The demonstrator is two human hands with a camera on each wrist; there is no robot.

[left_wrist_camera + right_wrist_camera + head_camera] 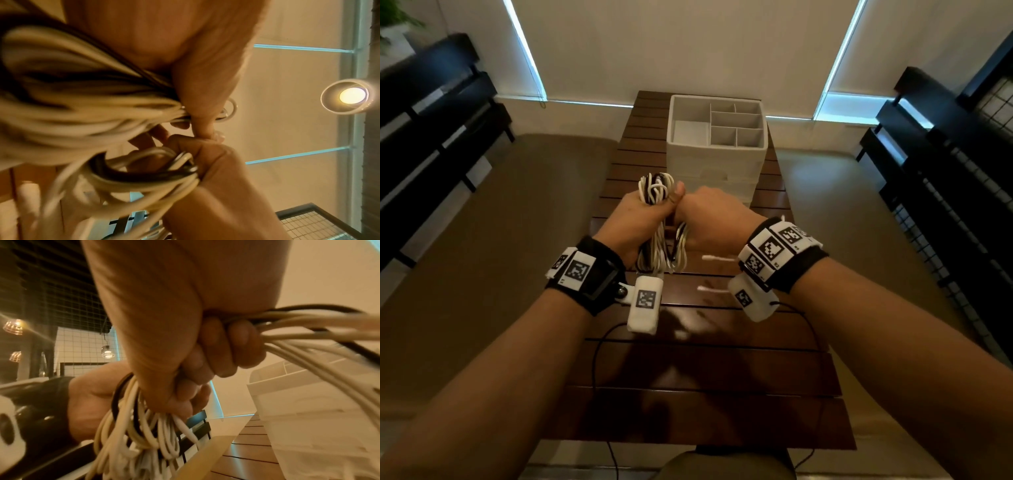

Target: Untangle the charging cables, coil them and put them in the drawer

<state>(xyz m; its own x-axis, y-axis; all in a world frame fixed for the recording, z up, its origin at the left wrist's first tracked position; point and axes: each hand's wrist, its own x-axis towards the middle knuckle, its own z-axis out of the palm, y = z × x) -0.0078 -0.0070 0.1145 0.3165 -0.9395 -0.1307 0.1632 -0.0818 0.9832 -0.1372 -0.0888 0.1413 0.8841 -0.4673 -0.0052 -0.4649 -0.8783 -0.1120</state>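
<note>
A person holds a bundle of white and black charging cables (656, 222) in the air above a slatted wooden worktop (705, 370), both hands pressed together at the bundle's middle. The left hand (635, 222) is wrapped round the main bunch, thumb across the strands; the right hand (710, 222) is closed on a smaller loop (681, 241) just beside it, knuckle to knuckle. The bundle's long axis runs away from the person: looped ends (655, 183) stand up on the far side of the fists, pointing toward the white drawer organiser (717, 156), while the other loops and plug ends hang down toward the wrists. The organiser sits straight ahead on the worktop, beyond the hands and slightly to the right, so the right hand looks the nearer of the two. Its drawers appear closed, though that front is partly hidden. The strands seem still mixed, so separating them likely comes first.
</note>
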